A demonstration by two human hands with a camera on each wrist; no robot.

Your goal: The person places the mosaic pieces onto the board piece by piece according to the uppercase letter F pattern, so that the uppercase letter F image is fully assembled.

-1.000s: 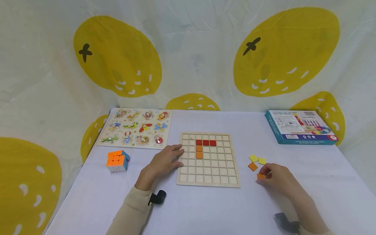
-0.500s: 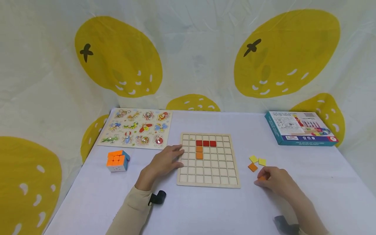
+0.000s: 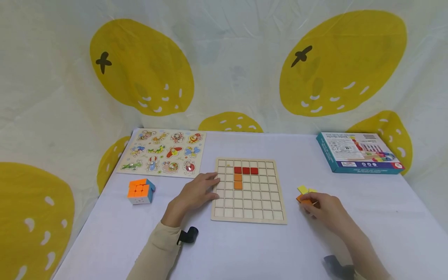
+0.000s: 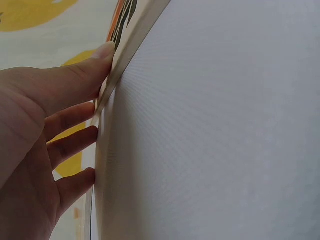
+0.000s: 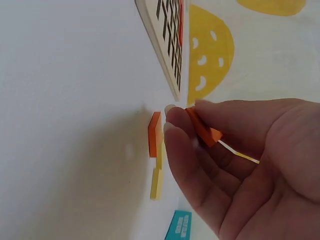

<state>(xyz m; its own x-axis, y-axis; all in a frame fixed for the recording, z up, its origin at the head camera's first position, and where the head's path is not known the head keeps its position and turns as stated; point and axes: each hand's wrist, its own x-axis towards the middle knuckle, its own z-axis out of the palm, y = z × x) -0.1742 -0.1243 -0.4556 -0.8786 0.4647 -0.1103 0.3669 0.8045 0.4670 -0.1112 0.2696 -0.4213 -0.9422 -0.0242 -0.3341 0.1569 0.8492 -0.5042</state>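
Observation:
My right hand [image 3: 328, 208] pinches a small orange square tile [image 5: 202, 129] between thumb and fingers, raised off the table in the right wrist view. Just beyond it lie another orange tile [image 5: 154, 135] and two yellow tiles [image 3: 302, 189], partly covered by the hand in the head view. My left hand [image 3: 196, 191] rests at the left edge of a wooden grid board [image 3: 252, 195], thumb and loosely spread fingers touching its rim. Three red tiles [image 3: 246, 170] sit in a row on the board. Two orange tiles [image 3: 238, 181] stand below the leftmost red one.
An orange-topped puzzle cube [image 3: 140, 191] stands left of my left forearm. An insect picture puzzle board [image 3: 162, 152] lies at the back left. A teal-sided toy box [image 3: 358, 153] is at the back right. A fruit-print cloth [image 3: 234, 70] hangs behind the table.
My right hand has moved slightly away from me and to the left with the pinched orange tile, now overlapping the loose tiles. The left hand and the board have stayed in place.

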